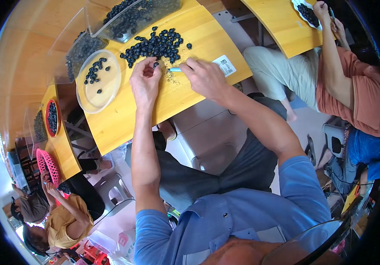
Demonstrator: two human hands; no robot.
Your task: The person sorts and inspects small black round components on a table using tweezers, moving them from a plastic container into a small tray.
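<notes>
My left hand (145, 83) pinches a small dark round bead-like piece (156, 65) between thumb and fingertips, just above the yellow table (154, 108). My right hand (207, 79) is closed round a slim tool with a light-blue handle (175, 69). Its tip points left toward the piece; whether they touch is too small to tell. Beyond my hands lies a loose pile of the same dark round pieces (157, 45). Pale crumbs (171, 78) are scattered on the tabletop between my hands.
A round clear plastic lid (106, 95) holding several dark pieces lies at the left. Clear bins (130, 20) full of them stand at the back. A white printed card (224, 65) lies at the right. Co-workers sit at yellow tables on both sides, one with a pink basket (48, 167).
</notes>
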